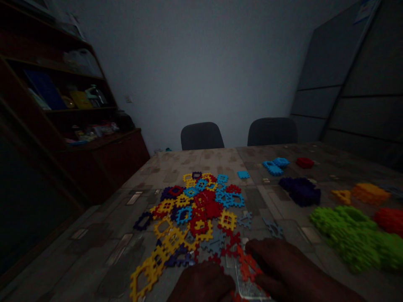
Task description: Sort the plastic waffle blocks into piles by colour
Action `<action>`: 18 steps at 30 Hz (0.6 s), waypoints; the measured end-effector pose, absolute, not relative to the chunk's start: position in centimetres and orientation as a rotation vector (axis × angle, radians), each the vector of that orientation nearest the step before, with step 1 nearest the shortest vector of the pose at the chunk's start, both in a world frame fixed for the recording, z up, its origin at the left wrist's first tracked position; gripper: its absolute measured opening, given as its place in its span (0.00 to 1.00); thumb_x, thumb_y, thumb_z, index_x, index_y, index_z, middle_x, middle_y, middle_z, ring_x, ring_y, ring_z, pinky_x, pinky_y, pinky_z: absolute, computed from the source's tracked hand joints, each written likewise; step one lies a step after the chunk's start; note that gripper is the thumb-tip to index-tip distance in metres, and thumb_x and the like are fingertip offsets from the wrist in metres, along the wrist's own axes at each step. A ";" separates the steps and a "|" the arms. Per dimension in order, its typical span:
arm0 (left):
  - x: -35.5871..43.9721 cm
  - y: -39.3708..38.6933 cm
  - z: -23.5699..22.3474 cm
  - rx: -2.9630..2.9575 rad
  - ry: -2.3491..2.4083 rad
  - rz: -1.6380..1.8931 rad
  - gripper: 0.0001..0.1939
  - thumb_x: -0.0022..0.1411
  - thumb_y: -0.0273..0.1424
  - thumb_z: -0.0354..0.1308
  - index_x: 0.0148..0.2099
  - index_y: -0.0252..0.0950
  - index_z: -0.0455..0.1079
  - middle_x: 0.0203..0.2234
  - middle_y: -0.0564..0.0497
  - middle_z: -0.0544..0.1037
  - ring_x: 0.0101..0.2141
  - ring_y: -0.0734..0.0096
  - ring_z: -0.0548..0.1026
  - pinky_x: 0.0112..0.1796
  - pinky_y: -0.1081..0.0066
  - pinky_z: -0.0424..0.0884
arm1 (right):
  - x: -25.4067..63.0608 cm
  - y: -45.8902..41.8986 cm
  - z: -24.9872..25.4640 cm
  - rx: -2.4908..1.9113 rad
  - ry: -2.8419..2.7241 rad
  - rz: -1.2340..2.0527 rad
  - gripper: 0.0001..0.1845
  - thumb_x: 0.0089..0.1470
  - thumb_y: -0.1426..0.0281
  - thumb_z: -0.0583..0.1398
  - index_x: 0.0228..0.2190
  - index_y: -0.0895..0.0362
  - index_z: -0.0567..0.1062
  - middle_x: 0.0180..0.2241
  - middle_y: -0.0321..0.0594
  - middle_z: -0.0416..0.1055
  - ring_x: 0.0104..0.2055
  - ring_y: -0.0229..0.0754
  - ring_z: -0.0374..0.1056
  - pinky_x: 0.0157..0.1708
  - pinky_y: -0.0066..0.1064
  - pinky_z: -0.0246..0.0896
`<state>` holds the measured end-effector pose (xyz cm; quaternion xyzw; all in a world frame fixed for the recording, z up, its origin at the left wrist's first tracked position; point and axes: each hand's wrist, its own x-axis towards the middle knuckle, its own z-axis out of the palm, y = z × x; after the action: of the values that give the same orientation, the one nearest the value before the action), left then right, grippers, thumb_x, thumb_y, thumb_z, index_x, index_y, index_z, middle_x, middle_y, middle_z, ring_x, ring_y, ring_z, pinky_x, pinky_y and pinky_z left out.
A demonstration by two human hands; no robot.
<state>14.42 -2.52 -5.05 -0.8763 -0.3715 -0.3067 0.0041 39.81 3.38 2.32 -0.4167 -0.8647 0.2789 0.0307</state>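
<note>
My right hand [280, 264] is at the lower right, fingers bent around the edge of an orange-red toothed building piece [247, 264]. That piece lies over a clear, pale-rimmed flat thing [239, 279], which I cannot name. Facing it at the bottom edge, my left hand [203, 283] has its fingers curled; what they hold, if anything, is hidden. Ahead of both hands spreads a loose pile of interlocking building pieces: red ones [212, 205], yellow ones [173, 239], light blue ones [184, 214], purple ones [181, 256] and grey ones [214, 243].
On the right of the table [126, 268] sit grouped pieces: green [355, 239], dark purple [300, 191], orange [370, 193], red [390, 220] and light blue [273, 166]. Two dark chairs [201, 135] stand behind the far edge. A shelf unit [100, 142] is at left.
</note>
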 end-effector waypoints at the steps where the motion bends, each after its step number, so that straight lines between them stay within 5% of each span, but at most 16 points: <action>1: 14.4 -2.6 -4.9 -2.740 -1.172 -0.961 0.28 0.83 0.39 0.40 0.34 0.39 0.73 0.21 0.54 0.75 0.21 0.74 0.72 0.21 0.73 0.57 | 39.7 3.3 2.6 -1.281 -2.672 0.870 0.22 0.53 0.77 0.63 0.50 0.52 0.78 0.48 0.46 0.81 0.50 0.55 0.76 0.46 0.43 0.64; 4: 14.3 -2.6 -4.3 -2.708 -1.130 -1.049 0.31 0.84 0.40 0.35 0.34 0.39 0.73 0.20 0.55 0.75 0.20 0.74 0.71 0.20 0.73 0.56 | 39.3 2.9 3.6 -1.309 -2.729 0.883 0.25 0.51 0.78 0.63 0.51 0.52 0.78 0.48 0.48 0.81 0.49 0.56 0.77 0.46 0.43 0.66; 9: 14.2 -2.3 -4.2 -2.781 -1.113 -0.962 0.24 0.83 0.39 0.42 0.38 0.39 0.73 0.25 0.55 0.78 0.23 0.74 0.75 0.23 0.74 0.62 | 38.6 2.8 3.7 -1.346 -2.798 0.763 0.27 0.51 0.80 0.62 0.52 0.53 0.79 0.46 0.50 0.82 0.46 0.57 0.78 0.41 0.40 0.65; 18: 13.9 -2.6 -2.2 -2.860 -1.120 -0.858 0.18 0.82 0.35 0.47 0.40 0.38 0.72 0.28 0.55 0.81 0.27 0.75 0.77 0.26 0.75 0.65 | 38.6 2.5 4.3 -1.366 -2.804 0.752 0.16 0.54 0.77 0.59 0.45 0.56 0.76 0.42 0.49 0.82 0.42 0.55 0.79 0.35 0.35 0.59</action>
<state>13.87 -2.64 -2.20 -0.8965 -0.3512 -0.2689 -0.0238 38.63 2.54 4.27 -0.4255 -0.8735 0.2341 -0.0335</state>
